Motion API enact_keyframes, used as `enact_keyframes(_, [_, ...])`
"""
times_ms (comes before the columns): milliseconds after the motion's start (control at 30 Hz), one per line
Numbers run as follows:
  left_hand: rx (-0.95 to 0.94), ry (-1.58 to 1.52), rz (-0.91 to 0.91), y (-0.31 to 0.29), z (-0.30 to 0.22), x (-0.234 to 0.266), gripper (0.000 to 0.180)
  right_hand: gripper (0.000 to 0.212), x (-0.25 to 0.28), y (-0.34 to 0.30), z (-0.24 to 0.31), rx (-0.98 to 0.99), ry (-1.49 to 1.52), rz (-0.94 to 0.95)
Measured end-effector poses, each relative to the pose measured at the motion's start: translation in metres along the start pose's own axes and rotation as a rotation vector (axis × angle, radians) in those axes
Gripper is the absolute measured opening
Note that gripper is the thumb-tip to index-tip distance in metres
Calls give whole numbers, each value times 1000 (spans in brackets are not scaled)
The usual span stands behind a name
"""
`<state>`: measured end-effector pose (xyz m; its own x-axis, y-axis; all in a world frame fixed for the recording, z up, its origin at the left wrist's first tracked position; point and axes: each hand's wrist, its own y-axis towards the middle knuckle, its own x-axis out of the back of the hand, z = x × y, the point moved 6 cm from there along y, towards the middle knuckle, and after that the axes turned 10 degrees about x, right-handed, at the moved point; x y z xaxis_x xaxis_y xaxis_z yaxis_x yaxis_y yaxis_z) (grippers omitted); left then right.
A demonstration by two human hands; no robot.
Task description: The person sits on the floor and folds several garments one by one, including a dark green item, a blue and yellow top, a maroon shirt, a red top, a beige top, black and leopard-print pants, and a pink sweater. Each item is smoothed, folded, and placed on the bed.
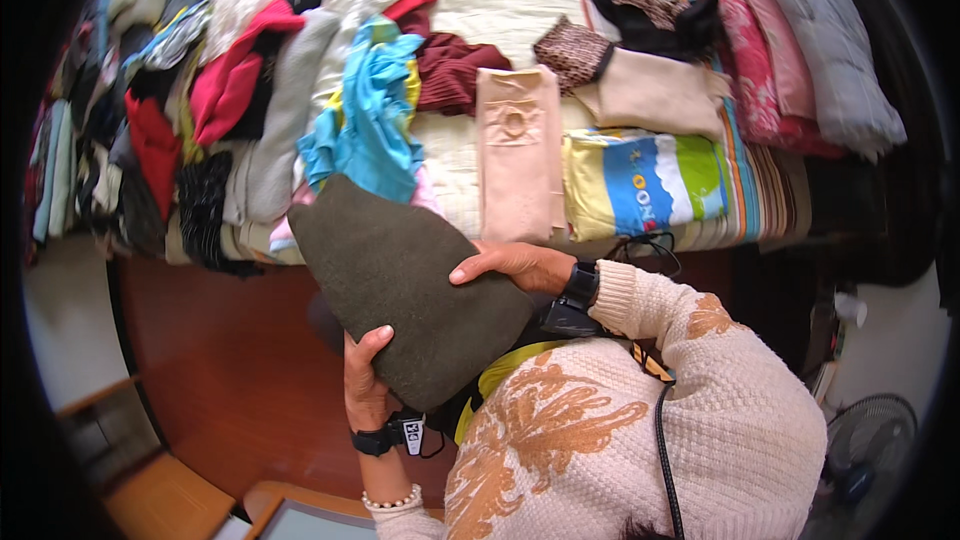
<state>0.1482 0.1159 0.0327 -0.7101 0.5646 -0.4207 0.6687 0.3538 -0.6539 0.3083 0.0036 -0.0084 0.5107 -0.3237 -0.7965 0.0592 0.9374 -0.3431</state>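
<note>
Between my two hands is a flat, dark olive-grey piece of felt-like cloth [410,290], broad with rounded corners; whether it is a garment or a hat I cannot tell. My left hand [368,370] grips its lower left edge, thumb on top and fingers hidden underneath. At the right edge, my right hand [515,265] pinches it the same way, thumb across the upper face. The far corner of the cloth overlaps the bed's near edge, close to a crumpled bright blue garment [375,110].
On the bed [490,0] lie a folded beige garment [518,155], a shiny printed package [645,185], a leopard-print piece [572,55] and rolled bedding [820,40]. Heaped clothes [240,90] cover the left side. A fan [865,450] stands at lower right, a wooden stool [175,500] at lower left.
</note>
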Motion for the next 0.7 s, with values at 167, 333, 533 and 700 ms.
enact_keyframes(167, [198,186,209,29,-14,-62,68,62,7,-52,27,66,197,-19])
enact_keyframes(333, [156,219,439,61,-3,-118,62,57,32,-106,61,287,75,-278])
enact_keyframes(533, [252,289,619,85,23,-131,69,49,56,-163,116,607,203,-562])
enact_keyframes(700, [248,286,547,87,29,-99,68,46,89,-199,203,1116,174,-497])
